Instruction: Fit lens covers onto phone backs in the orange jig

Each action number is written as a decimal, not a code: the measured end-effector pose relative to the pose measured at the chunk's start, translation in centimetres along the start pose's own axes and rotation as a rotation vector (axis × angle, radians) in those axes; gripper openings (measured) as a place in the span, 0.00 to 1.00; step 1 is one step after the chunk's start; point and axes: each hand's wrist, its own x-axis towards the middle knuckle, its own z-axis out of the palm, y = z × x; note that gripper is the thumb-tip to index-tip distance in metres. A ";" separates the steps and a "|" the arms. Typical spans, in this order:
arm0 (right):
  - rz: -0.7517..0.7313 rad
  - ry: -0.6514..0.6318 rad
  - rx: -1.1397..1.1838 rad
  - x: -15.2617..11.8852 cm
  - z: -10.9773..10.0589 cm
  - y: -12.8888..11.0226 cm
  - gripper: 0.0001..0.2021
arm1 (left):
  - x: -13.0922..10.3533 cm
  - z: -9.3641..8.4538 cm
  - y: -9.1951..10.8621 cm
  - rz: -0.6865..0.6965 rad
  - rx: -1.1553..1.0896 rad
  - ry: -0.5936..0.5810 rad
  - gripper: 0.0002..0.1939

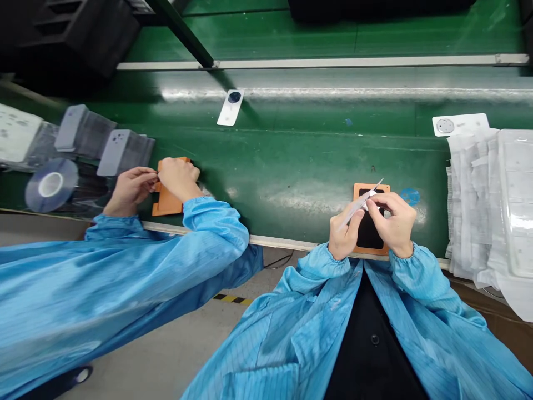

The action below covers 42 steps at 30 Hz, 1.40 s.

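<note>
Between the thumb and fingers of my left hand (345,231) is a thin white panel (357,209), tilted and seen nearly edge-on. My right hand (395,221) is closed in a pinch close to the panel's upper part. A small white piece (368,206) shows at its fingertips; its kind is unclear. Both hands are above an orange fixture (385,251) with a black inset (370,232), which they partly cover. On the bench just right of the fixture lies a round blue piece (410,196).
Right: stacked white sleeves (470,205), a clear tray (516,200) and a white phone back panel (474,122). Another back panel (230,111) lies farther back. Left, a co-worker's hands (179,178) work over an orange fixture (167,204), near stacked panels (114,153) and a film roll (50,184).
</note>
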 end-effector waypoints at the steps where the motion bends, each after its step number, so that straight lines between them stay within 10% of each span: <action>1: 0.011 -0.001 0.007 0.0 0.0 0.0 0.06 | 0.0 0.0 0.1 0.015 0.012 -0.003 0.23; 42: 0.100 -0.009 0.022 0.3 0.4 0.5 0.04 | -0.2 0.3 0.5 0.023 -0.059 -0.066 0.23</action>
